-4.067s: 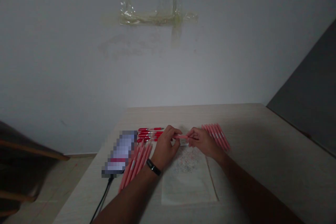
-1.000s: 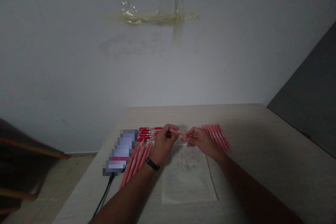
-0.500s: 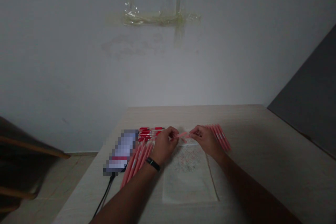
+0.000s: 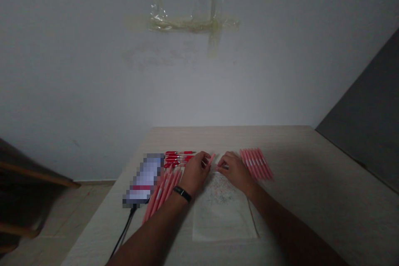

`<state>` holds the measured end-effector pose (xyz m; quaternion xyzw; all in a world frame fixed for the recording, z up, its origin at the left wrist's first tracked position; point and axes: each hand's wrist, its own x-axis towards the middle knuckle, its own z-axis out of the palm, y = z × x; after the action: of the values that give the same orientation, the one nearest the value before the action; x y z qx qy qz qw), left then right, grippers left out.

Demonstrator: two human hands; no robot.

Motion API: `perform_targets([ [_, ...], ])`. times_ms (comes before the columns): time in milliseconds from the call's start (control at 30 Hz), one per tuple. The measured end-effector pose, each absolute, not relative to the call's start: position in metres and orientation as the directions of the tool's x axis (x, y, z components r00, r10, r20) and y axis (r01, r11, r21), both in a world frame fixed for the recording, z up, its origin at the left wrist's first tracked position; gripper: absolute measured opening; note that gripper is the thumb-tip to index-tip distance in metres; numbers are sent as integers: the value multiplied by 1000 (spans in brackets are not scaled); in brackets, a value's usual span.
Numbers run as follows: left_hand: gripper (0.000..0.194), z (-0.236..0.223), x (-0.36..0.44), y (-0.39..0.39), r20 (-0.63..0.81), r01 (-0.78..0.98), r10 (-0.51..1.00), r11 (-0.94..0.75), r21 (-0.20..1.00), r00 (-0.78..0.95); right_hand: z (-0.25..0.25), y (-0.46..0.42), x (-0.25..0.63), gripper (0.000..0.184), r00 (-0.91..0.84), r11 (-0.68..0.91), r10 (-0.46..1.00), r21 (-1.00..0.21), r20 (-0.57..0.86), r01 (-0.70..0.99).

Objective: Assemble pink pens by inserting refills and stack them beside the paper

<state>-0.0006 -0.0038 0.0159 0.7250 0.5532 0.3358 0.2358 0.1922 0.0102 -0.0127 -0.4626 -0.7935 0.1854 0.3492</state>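
**Inspector:** What is changing at the work point?

**Operator:** The hands are drawing apart. The left hand (image 4: 195, 173) and the right hand (image 4: 234, 170) are no longer meeting along one pen.

**Inspector:** Report the left finger state.

**Operator:** The left fingers (image 4: 204, 163) are curling closed, grasping a pink pen (image 4: 211, 158) that is tilting toward the far side, above the far edge of a pale paper sheet (image 4: 222, 216).

**Inspector:** And the right?

**Operator:** The right fingers (image 4: 222, 165) are bending inward, touching something small and dark just beside that pen. It is too small to identify, so I cannot tell whether they are gripping it.

**Inspector:** What is surrounding them?

**Operator:** A row of pink pens (image 4: 257, 164) is lying to the right on the wooden table (image 4: 280, 149). A second group of pink pens (image 4: 163, 193) and some red pens (image 4: 179, 158) are lying to the left, beside a blurred phone (image 4: 145, 178).
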Motion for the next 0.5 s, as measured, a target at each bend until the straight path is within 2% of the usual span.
perform_targets([
  [500,19,11,-1,-5,221,714,958,-285,640,185,-8,13,198,12,-319,497,867,-613,383,614],
])
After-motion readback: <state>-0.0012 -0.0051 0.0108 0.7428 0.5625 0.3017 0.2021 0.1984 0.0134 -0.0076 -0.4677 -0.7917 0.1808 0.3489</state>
